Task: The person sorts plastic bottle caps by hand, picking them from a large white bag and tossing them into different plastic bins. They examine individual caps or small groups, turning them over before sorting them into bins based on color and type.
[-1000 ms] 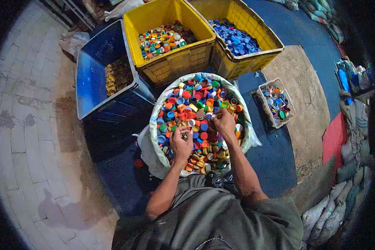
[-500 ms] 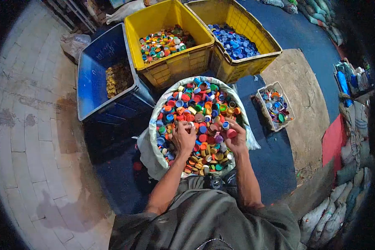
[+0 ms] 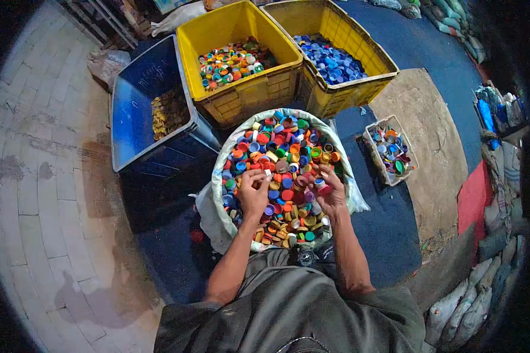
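Observation:
My left hand [image 3: 254, 193] is closed in a pinch on a small white piece, seemingly a bottle cap [image 3: 268, 173], above the left part of the heap. On the other side, my right hand [image 3: 333, 193] curls around bottle caps, among them a blue-and-white one [image 3: 319, 183] and a reddish-pink one [image 3: 324, 190]. Below both hands is a wide white sack [image 3: 217, 176], its mouth rolled open, full of loose bottle caps [image 3: 287, 183] in many colours. Fingers partly cover what each hand holds.
Beyond the sack stand a blue bin [image 3: 153, 154] with yellowish pieces, a yellow bin [image 3: 247, 94] of mixed caps and another yellow bin [image 3: 350, 94] of blue caps. A small white crate [image 3: 369, 147] with caps sits right. Filled sacks [image 3: 462, 306] line the right side.
My left hand has drawn slightly back and turned, with the white piece now showing at its fingertips. In my right hand, the reddish cap has shifted closer to the fingers.

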Action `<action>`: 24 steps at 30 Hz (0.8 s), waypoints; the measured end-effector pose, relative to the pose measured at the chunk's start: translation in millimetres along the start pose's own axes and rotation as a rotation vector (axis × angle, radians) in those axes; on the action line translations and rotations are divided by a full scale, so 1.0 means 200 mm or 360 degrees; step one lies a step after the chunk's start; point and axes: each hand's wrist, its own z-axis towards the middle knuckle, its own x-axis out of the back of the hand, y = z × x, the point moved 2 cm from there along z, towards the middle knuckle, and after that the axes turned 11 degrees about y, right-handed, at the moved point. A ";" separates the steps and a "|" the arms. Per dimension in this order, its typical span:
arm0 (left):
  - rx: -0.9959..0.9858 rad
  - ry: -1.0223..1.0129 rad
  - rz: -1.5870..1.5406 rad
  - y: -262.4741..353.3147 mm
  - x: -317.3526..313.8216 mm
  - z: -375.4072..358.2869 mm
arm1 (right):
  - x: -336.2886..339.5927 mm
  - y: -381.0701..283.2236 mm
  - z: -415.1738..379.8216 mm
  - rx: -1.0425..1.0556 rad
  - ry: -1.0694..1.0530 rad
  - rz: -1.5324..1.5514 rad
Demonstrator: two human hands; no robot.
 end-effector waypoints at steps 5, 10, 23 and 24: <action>0.0566 -0.0182 -0.1245 -0.10 0.06 0.06 | 0.04 -0.01 0.11 -0.0012 -0.0081 -0.0066; 0.0988 -0.0258 -0.1792 -0.10 0.13 0.06 | -0.03 -0.04 0.20 0.0140 0.0062 -0.0773; 0.1272 -0.0167 -0.1843 -0.19 0.14 0.06 | -0.15 0.03 0.25 0.1144 0.0110 -0.2703; 0.1263 -0.0171 -0.1847 -0.20 0.14 0.06 | -0.16 0.03 0.25 0.1163 0.0109 -0.2754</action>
